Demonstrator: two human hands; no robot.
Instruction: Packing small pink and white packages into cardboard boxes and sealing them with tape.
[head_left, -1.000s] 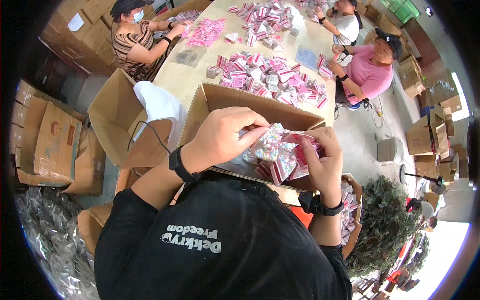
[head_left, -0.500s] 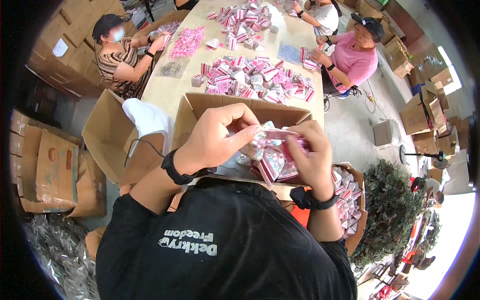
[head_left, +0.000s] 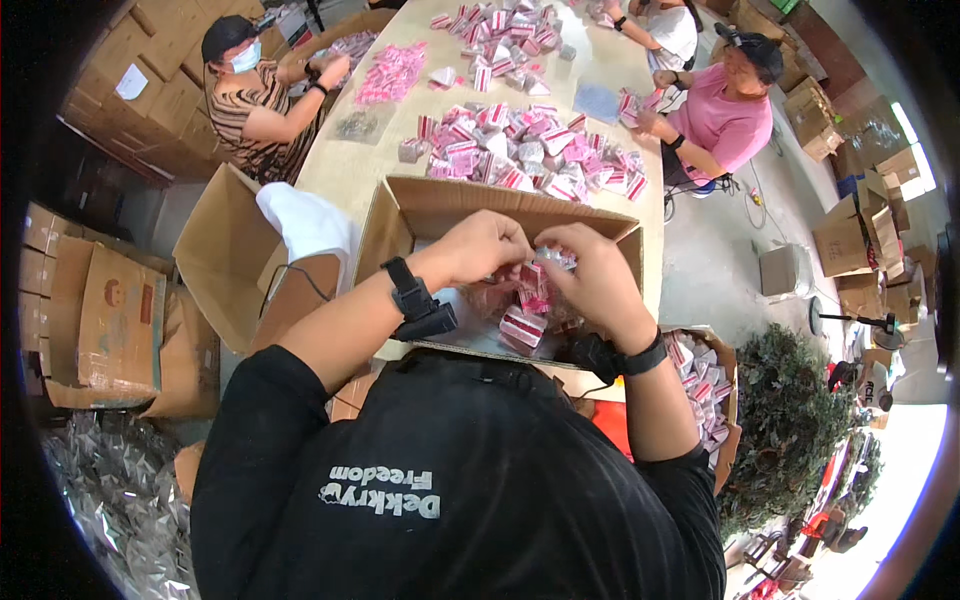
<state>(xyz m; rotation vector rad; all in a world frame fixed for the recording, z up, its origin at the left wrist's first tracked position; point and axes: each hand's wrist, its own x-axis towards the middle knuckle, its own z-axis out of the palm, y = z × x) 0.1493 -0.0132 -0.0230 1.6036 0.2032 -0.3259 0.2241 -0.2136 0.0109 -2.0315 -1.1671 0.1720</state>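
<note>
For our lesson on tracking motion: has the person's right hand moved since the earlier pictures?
Yes. Judged against the open cardboard box, the right hand has shifted left, away from the box's right end and closer to the left hand.

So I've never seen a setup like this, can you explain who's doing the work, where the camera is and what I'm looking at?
There's no robot here: a person works with a bare left hand and right hand. The view comes from a wide fisheye camera on that person's head, looking down, so straight edges bend. The black shirt below is theirs.

The hands meet over an open carton. Small clear-and-pink packets are at their fingertips, though which hand grips which is hard to tell.

Beyond, the pale table bears a near heap of similar packets and another farther off. Other people are around it, including one in pink.
</note>
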